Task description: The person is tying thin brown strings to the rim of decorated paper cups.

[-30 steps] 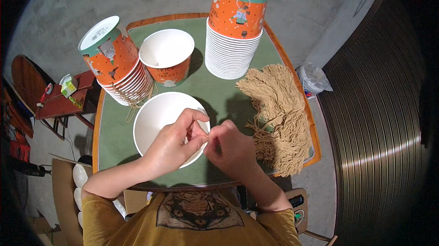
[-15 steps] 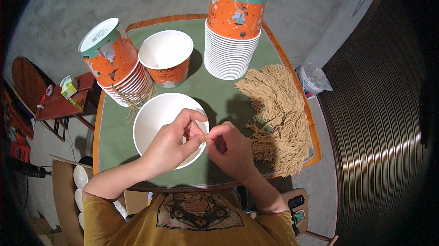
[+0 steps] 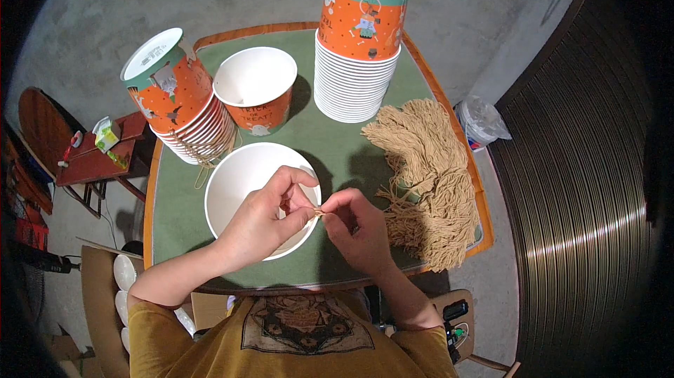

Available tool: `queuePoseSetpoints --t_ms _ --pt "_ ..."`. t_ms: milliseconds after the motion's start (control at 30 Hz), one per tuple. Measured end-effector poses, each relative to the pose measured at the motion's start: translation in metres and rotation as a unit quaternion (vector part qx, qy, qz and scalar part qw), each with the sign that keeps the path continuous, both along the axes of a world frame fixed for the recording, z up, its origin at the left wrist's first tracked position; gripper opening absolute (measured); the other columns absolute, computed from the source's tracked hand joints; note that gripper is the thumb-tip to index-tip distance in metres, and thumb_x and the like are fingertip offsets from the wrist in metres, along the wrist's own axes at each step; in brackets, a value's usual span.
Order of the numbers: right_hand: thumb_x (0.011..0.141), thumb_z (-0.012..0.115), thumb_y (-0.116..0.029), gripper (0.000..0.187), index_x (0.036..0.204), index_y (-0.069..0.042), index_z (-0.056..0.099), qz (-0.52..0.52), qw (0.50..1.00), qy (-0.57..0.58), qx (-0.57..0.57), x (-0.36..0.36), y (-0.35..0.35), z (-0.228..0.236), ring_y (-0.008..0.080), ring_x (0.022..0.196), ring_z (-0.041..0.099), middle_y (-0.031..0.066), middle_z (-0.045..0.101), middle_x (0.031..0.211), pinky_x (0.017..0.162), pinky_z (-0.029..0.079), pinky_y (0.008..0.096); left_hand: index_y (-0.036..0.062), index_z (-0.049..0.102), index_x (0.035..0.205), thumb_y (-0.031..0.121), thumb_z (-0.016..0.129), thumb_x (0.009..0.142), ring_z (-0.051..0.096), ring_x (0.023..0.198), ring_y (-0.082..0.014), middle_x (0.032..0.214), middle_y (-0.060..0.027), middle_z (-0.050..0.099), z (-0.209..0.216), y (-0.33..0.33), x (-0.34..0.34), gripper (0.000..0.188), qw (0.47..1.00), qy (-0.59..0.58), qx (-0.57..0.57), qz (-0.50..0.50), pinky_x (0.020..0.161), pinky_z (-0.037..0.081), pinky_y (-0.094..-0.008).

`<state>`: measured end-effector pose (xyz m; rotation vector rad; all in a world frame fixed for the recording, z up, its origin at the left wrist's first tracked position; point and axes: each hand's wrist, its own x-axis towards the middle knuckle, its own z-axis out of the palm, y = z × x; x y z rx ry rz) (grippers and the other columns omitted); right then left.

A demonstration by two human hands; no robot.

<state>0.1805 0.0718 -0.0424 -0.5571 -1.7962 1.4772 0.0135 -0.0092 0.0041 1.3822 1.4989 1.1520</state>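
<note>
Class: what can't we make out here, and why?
In the head view:
- thin tan piece: full shape; too small, partly covered by fingers of the left hand and right hand
- white tub: part of its inside, behind the left hand
- tall stack of cups: lower ones' sides, hidden by nesting

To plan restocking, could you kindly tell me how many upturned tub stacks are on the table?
2: a shorter stack at the left and a taller stack at the back.
</note>
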Motion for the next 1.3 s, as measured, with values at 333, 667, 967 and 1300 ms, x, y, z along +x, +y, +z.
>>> queuePoseSetpoints --t_ms 333,667,967,1300 --pt "0.09 0.06 -0.008 0.006 0.095 -0.005 0.057 -0.04 0.996 -0.042 0.061 0.0 -0.002 0.001 0.0046 0.062 0.053 -0.0003 0.059 0.071 0.056 0.043 0.022 0.003 0.046 0.116 0.001 0.061 0.089 0.06 0.074 -0.011 0.078 -0.0035 0.059 -0.002 0.0 0.002 0.032 0.999 0.036 0.021 -0.012 0.07 0.049 -0.0267" --pt "0.085 0.064 -0.005 0.012 0.095 -0.007 0.056 -0.07 0.982 -0.039 0.17 -0.004 -0.007 0.003 0.0039 0.061 0.051 -0.0003 0.057 0.074 0.054 0.042 0.0214 0.0032 0.046 0.118 0.001 0.061 0.091 0.055 0.079 -0.0065 0.084 -0.0001 0.056 -0.002 0.0 0.0 0.031 1.0 -0.01 -0.002 -0.017 0.076 0.046 -0.0229" --pt "0.086 0.065 -0.006 0.011 0.092 -0.006 0.056 -0.066 0.992 -0.049 0.096 -0.002 -0.006 0.001 0.0021 0.062 0.048 -0.0021 0.056 0.072 0.054 0.041 0.0213 0.0036 0.045 0.124 0.0 0.059 0.088 0.056 0.075 -0.0117 0.083 -0.0024 0.056 -0.005 0.0 0.002 0.039 0.997 0.045 0.043 -0.054 0.072 0.047 -0.026" --pt "0.089 0.065 -0.012 0.011 0.096 -0.007 0.059 -0.063 0.995 -0.05 0.057 0.002 -0.007 -0.002 0.0056 0.06 0.053 0.0011 0.058 0.067 0.055 0.045 0.0241 0.0021 0.042 0.122 0.001 0.059 0.088 0.057 0.073 -0.0201 0.08 -0.0064 0.052 0.003 -0.005 0.006 0.038 0.992 0.121 0.02 -0.041 0.067 0.048 -0.033"
